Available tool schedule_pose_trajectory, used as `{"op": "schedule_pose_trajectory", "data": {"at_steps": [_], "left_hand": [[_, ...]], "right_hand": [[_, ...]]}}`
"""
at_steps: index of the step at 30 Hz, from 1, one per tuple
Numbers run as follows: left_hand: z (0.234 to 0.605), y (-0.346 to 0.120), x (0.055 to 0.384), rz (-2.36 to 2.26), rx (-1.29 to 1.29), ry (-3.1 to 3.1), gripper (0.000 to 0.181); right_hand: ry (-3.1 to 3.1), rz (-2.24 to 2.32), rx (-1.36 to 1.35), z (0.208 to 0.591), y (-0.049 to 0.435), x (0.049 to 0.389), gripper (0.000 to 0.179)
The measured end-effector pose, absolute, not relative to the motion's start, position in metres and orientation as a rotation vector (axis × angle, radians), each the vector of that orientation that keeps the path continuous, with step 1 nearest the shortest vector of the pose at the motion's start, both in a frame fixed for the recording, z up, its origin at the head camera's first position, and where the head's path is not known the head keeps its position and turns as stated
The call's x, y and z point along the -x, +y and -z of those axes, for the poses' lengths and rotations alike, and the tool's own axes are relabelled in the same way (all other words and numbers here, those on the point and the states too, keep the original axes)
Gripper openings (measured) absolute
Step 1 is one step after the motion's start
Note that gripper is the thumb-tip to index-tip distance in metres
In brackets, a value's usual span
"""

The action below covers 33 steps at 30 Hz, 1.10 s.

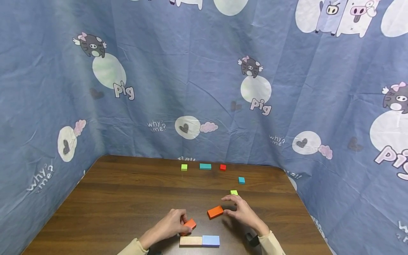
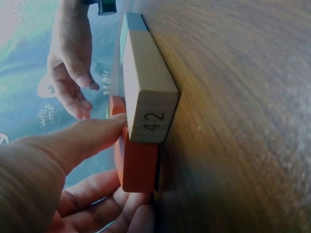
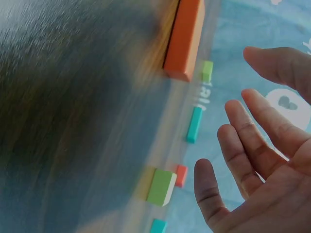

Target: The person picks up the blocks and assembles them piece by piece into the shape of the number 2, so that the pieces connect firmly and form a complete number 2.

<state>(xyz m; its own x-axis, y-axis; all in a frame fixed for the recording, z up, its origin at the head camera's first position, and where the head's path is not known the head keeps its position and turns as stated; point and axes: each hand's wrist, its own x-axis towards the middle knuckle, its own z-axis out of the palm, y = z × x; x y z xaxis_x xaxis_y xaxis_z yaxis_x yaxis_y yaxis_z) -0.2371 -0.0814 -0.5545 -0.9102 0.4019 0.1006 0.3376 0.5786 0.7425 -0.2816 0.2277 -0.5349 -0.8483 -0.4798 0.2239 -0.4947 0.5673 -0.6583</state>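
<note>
My left hand (image 1: 169,225) pinches an orange block (image 1: 190,224) between thumb and fingers, low over the table. In the left wrist view, that orange block (image 2: 140,165) appears beside a plain wooden block (image 2: 151,68) marked 42. The wooden block (image 1: 190,241) and a light blue block (image 1: 211,241) lie end to end in a row at the near side. Another orange block (image 1: 215,212) rests on the table, just left of my right hand (image 1: 243,211). The right wrist view shows the fingers spread apart with nothing held, and this second orange block (image 3: 185,41) away from them.
A lime block (image 1: 234,192) lies just beyond my right hand, with a small teal block (image 1: 241,180) farther off. Along the far edge sit another lime block (image 1: 184,167), a longer teal block (image 1: 205,166) and a red block (image 1: 222,167). A blue printed curtain (image 1: 197,88) surrounds the wooden table (image 1: 127,198).
</note>
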Motion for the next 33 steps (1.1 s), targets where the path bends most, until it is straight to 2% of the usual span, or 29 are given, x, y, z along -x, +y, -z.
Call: {"op": "schedule_pose_trajectory", "data": {"at_steps": [18,33], "left_hand": [[0.554,-0.081,0.238,-1.239,-0.644,2.72,0.028],[0.554,-0.082,0.237,-1.269,-0.655,2.685,0.027]], "right_hand": [[-2.86,-1.134,-0.924,0.548,0.23,0.295,0.042],[-2.854,-1.234,-0.921,0.559,0.226,0.298,0.038]]}}
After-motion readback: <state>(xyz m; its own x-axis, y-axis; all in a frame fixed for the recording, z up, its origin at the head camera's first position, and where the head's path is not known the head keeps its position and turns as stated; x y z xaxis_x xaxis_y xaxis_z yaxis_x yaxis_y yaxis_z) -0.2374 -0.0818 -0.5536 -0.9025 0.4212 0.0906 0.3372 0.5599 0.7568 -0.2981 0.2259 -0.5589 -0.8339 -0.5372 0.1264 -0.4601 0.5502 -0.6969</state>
